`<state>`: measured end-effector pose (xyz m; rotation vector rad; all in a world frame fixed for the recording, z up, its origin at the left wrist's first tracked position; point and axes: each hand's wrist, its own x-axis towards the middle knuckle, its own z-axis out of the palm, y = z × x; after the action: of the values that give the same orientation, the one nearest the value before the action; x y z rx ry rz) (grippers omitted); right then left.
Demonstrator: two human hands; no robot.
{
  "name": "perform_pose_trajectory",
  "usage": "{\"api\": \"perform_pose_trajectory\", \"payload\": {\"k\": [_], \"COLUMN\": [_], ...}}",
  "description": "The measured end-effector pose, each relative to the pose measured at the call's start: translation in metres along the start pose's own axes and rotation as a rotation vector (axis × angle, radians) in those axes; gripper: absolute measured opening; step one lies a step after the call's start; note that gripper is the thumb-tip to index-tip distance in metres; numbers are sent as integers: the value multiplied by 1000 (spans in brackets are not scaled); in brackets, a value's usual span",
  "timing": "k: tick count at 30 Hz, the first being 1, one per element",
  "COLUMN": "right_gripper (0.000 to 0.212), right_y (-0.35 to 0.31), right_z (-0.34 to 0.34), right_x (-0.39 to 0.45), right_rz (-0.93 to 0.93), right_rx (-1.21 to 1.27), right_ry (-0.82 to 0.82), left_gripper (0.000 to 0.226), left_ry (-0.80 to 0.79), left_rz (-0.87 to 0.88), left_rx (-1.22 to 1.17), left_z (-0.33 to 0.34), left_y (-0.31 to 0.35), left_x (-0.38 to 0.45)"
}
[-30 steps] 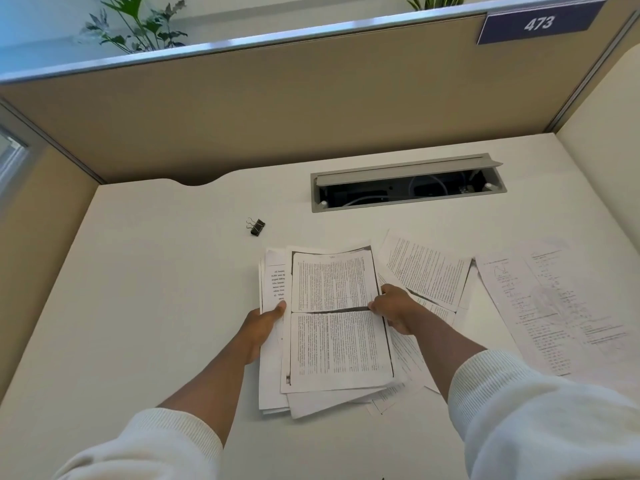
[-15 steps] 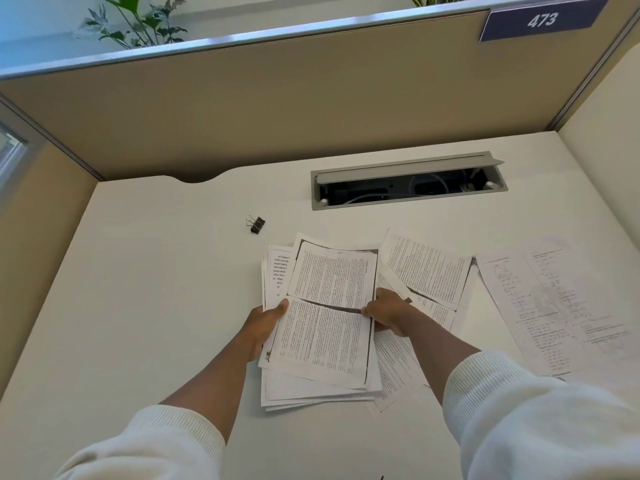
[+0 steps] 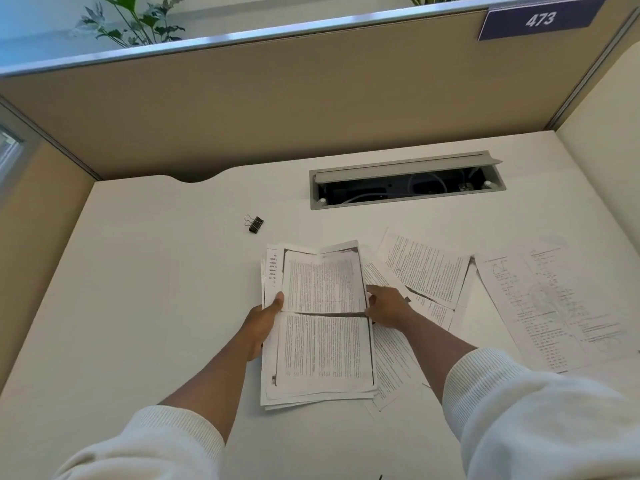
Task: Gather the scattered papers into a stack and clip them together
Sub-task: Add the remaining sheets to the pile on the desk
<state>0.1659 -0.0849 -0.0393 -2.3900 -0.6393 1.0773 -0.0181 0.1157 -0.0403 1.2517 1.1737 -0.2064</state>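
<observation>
A loose stack of printed papers (image 3: 322, 344) lies on the white desk in front of me. My left hand (image 3: 263, 323) grips the stack's left edge, thumb on top of the sheets. My right hand (image 3: 386, 308) holds the right edge at mid-height, fingers curled against the paper. Other sheets lie scattered to the right: one angled page (image 3: 424, 268), pages under my right forearm (image 3: 394, 368), and a large sheet with diagrams (image 3: 561, 306). A black binder clip (image 3: 254, 224) sits on the desk beyond the stack, to the left, untouched.
An open cable tray (image 3: 408, 183) is set into the desk at the back. Beige partition walls (image 3: 311, 109) enclose the desk on three sides, with a plate reading 473 (image 3: 538, 19). Bare desk (image 3: 138, 289) stretches to the left.
The top sheet, which tilted clockwise half a second ago, now sits square on the stack. Both hands have stayed at the stack's sides and pulled the sheets into closer line.
</observation>
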Motion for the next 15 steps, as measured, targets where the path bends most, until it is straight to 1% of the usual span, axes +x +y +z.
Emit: {"api": "perform_pose_trajectory", "payload": {"k": [2,3,5,6,8,10,12,15], "right_gripper": [22,32,54,60,61,63,73,87], "right_y": [-2,-2,0,2,7,12,15,15], "right_z": [2,1,-3,-6,-13,-20,-23,-24], "right_x": [1,1,2,3,3,1,-1,-6], "right_rz": [-14,-5,57,82,127,185,248,317], "right_rx": [5,4,-11,-12,-41,-142,-236,-284], "right_ry": [-13,2,86,138,221,270,255,197], "left_gripper": [43,42,43,43,43,41,41,41], "left_ry": [14,21,21,18,23,39,46,56], "left_rz": [26,34,33,28,23,20,19,20], "left_rx": [-7,-11,-14,-15,-15,-12,-7,2], "left_z": [1,1,0,-1,-1,-2,-2,-1], "left_y": [-1,-2,-3,-4,-5,-7,-8,-8], "left_x": [2,4,7,7,9,10,11,13]}}
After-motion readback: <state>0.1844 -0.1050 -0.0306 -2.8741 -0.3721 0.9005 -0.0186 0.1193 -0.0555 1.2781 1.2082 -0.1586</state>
